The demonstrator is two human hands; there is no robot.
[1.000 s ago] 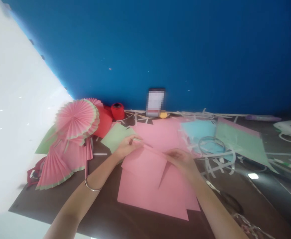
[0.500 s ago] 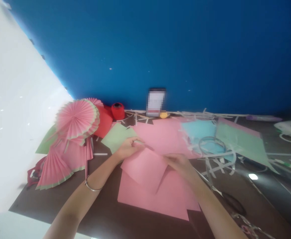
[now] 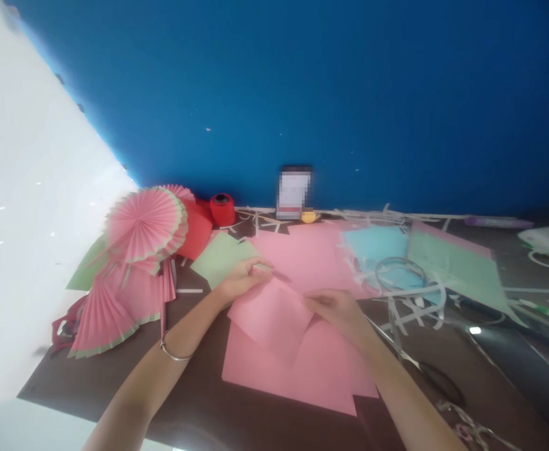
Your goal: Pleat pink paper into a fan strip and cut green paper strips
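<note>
A small pink sheet of paper is held up at a tilt between both hands. My left hand pinches its upper left edge, fingers curled. My right hand pinches the right corner between thumb and fingers. Beneath it, larger pink sheets lie on the brown table. Beyond the hands are more pink paper and a green sheet. Scissors with dark handles lie by my right forearm, which partly hides them.
Pleated pink fans with green edges stand at the left, beside a red tape roll. A phone-like device leans against the blue wall. Blue paper, green paper and white paper strips lie at right.
The held pink sheet has shifted slightly, its lower corner now blurred and its right side drawn in a little. Both hands stay nearly in place, keeping their pinch.
</note>
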